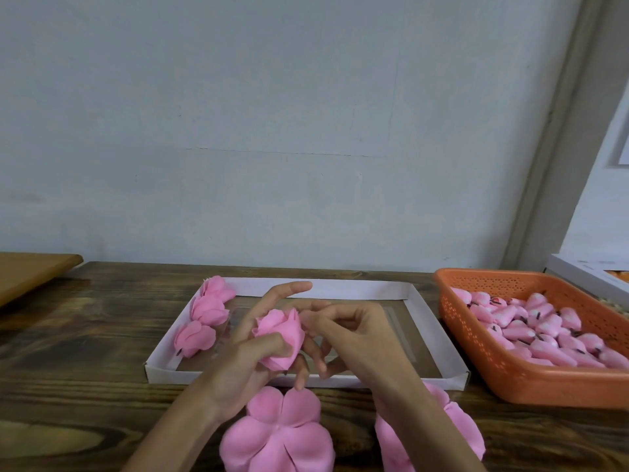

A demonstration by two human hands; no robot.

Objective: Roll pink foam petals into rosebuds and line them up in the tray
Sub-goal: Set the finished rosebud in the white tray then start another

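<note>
My left hand [253, 352] grips a half-rolled pink foam rosebud [280, 337] just above the near edge of the white cardboard tray [439, 338]. The index finger of that hand points up and away. My right hand [350, 335] pinches the bud's outer petal at its right side with curled fingers. Three finished pink rosebuds [204, 315] lie in a line along the tray's left wall. Flat pink petal pieces lie on the table in front of the tray, one [275, 434] below my left hand and another [459, 424] partly hidden under my right forearm.
An orange perforated basket [493, 366] at the right holds several small pink bud cores with dark stems. The wooden table [85, 352] runs left and right. A brown board [30, 270] sits at the far left. A pale wall rises behind.
</note>
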